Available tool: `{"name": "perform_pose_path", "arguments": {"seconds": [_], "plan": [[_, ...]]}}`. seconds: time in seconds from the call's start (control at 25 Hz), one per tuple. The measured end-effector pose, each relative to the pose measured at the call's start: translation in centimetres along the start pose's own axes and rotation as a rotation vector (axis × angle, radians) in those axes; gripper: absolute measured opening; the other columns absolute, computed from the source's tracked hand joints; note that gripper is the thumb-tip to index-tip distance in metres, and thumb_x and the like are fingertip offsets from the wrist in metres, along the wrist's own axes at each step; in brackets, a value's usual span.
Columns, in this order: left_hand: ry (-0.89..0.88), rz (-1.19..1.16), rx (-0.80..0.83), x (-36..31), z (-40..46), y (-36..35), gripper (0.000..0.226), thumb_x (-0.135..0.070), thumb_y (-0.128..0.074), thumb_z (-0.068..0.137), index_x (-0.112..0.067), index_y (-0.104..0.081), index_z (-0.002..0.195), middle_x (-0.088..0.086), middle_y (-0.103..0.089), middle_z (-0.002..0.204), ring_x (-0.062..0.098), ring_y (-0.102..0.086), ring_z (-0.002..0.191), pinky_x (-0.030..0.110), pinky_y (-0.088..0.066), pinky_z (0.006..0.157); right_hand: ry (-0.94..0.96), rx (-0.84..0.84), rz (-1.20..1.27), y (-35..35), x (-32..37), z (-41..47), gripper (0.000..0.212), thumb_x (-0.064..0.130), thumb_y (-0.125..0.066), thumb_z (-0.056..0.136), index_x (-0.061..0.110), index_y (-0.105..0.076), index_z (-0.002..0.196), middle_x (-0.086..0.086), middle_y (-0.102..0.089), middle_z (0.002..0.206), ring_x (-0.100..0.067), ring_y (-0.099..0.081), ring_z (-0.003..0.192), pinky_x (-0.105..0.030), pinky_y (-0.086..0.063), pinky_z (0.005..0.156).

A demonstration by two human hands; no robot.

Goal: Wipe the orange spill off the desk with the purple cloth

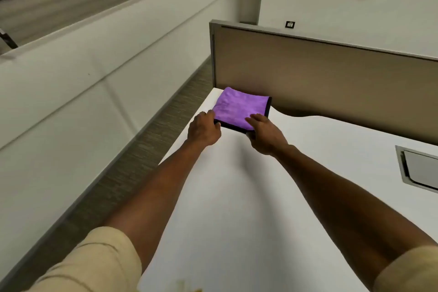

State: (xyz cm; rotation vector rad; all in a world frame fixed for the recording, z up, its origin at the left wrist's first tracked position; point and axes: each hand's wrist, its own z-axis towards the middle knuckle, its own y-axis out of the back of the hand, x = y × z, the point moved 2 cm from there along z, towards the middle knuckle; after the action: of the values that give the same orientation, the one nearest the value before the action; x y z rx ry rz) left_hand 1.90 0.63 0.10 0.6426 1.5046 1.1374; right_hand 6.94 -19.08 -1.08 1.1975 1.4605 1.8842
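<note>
A folded purple cloth (240, 108) with a black border lies flat at the far left corner of the white desk (237, 197), against the partition. My left hand (204, 129) pinches the cloth's near left corner. My right hand (263, 134) grips the near right edge, fingers on top and thumb underneath. A faint yellowish-orange smear (187, 287) shows on the desk at the bottom edge of the view, close to my body.
A tan partition panel (331, 83) closes the desk's far side. A grey recessed cable hatch (419, 168) sits in the desk at the right. The desk's left edge drops to a carpeted aisle (147, 140) beside a white low wall.
</note>
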Motion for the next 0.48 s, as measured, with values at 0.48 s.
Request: {"name": "perform_pose_path", "arguments": {"seconds": [0.48], "plan": [[0.332, -0.3, 0.08, 1.3, 3.7, -3.9, 0.06, -0.035, -0.052, 0.098, -0.008, -0.033, 0.148, 0.02, -0.05, 0.145, 0.038, -0.047, 0.134, 0.047, -0.042, 0.11, -0.026, 0.133, -0.001, -4.6, -1.8, 0.4, 0.053, 0.018, -0.049, 0.104, 0.015, -0.04, 0.156, -0.008, -0.041, 0.162, -0.029, -0.039, 0.149, -0.04, -0.039, 0.116]]}}
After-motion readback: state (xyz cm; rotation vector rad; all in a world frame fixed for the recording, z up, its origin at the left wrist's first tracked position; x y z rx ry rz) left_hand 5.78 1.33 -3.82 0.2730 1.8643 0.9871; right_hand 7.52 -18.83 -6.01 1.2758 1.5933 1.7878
